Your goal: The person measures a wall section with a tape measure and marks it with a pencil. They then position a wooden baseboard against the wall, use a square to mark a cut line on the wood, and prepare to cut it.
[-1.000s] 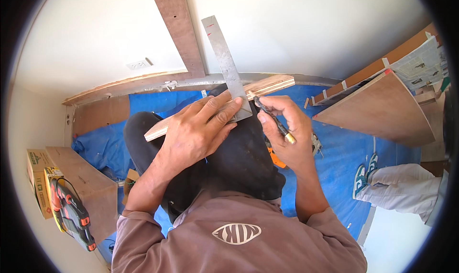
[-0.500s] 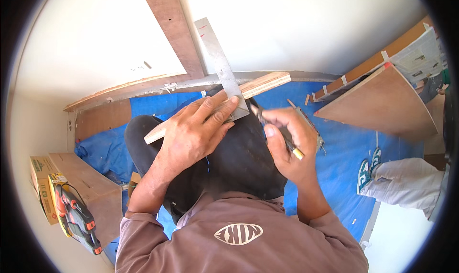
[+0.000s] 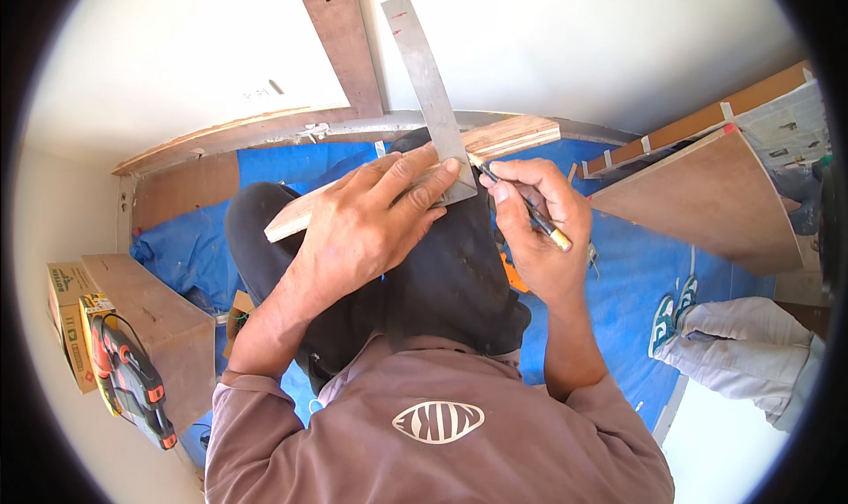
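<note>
A light plywood strip lies slantwise across my dark-trousered lap. On top of it rests a metal carpenter's square, its long blade pointing up toward the white wall. My left hand is closed round the strip and square, with fingers pressing both together near the square's corner. A dark pencil with a yellowish end sits pinched in my right hand. Its tip meets the strip, or comes very near it, beside the square's right edge. The left hand hides the middle of the strip.
Blue sheeting covers the floor. At left, a black-and-orange power tool is beside a brown wooden box and a cardboard box. A plywood panel leans at right, above another person's legs. An orange object lies by my knee.
The pencil has come up and left to the square's edge, its tip now at the strip. My left hand keeps its hold. The whole view has shifted slightly.
</note>
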Available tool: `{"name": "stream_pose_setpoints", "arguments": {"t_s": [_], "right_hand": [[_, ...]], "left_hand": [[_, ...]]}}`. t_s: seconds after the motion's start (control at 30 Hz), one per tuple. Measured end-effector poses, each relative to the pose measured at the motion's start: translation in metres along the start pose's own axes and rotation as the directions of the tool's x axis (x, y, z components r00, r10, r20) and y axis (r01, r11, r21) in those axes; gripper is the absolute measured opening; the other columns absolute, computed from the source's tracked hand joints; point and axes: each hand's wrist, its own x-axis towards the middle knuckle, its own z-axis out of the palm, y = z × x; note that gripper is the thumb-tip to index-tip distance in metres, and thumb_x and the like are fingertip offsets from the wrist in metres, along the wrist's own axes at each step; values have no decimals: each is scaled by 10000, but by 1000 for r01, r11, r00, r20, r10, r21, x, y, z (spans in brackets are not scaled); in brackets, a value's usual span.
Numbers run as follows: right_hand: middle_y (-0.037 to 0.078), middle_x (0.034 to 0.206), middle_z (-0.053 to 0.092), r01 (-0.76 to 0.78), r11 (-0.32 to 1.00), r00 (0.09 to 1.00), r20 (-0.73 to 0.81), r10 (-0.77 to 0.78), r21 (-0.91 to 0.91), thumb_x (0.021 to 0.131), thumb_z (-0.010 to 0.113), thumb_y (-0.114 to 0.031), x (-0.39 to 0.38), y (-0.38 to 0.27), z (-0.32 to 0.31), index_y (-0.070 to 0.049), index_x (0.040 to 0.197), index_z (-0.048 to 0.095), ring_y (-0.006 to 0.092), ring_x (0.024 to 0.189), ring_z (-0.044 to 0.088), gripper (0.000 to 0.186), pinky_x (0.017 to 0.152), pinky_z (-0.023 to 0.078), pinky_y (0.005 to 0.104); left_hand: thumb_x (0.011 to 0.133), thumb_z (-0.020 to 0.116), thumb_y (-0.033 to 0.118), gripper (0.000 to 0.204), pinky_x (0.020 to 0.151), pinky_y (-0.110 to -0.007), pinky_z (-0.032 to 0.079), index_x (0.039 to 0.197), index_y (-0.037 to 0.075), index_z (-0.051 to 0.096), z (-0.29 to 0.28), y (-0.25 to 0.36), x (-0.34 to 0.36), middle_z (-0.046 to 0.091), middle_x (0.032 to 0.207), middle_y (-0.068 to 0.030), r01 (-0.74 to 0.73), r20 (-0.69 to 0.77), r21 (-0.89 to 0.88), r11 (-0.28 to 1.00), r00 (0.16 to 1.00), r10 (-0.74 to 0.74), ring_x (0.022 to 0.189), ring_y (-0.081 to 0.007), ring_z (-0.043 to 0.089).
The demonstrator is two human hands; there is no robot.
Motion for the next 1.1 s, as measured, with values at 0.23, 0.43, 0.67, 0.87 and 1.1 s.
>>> {"name": "stream_pose_setpoints", "arguments": {"t_s": [0.23,0.43,0.67,0.87,1.1], "right_hand": [[131,954,744,100,979,995,-6,-103,-178,963,771,4,1,-6,2,11,1137,710,197,800,738,184,728,583,321],[119,966,763,84,979,995,-40,-93,-189,999,740,1,-1,-8,6,36,1120,707,167,852,757,131,759,603,301],[147,863,723,-130,942,985,69,158,-308,1028,743,-135,-11,-24,-13,-4,1010,669,276,680,699,151,631,538,359],[125,809,698,-139,938,990,-23,139,-318,1117,641,-298,-12,-14,-5,9,986,677,255,650,616,335,668,508,347],[109,740,682,-491,871,870,63,489,18,1140,617,-341,-33,4,8,21,948,663,170,617,593,413,619,490,339]], "left_hand": [[844,873,178,580,967,-428,636,1404,129,726,3,0,1,712,1363,-108,8,-5,-13,1000,1000,-8,1109,-310,743],[839,879,177,593,966,-429,638,1410,131,725,4,3,1,715,1356,-107,22,0,-2,1000,1000,-22,1118,-315,744],[790,911,157,660,850,-408,648,1424,168,727,4,2,3,716,1359,-101,22,-26,-8,1000,999,-22,1069,-312,758],[784,916,160,665,870,-414,647,1421,167,725,4,7,5,714,1358,-112,13,-7,-2,1000,1000,-13,1117,-325,754],[801,929,206,709,1060,-490,577,1443,89,654,2,6,1,703,1350,-147,-26,112,-184,983,993,47,1305,-403,668]]}}
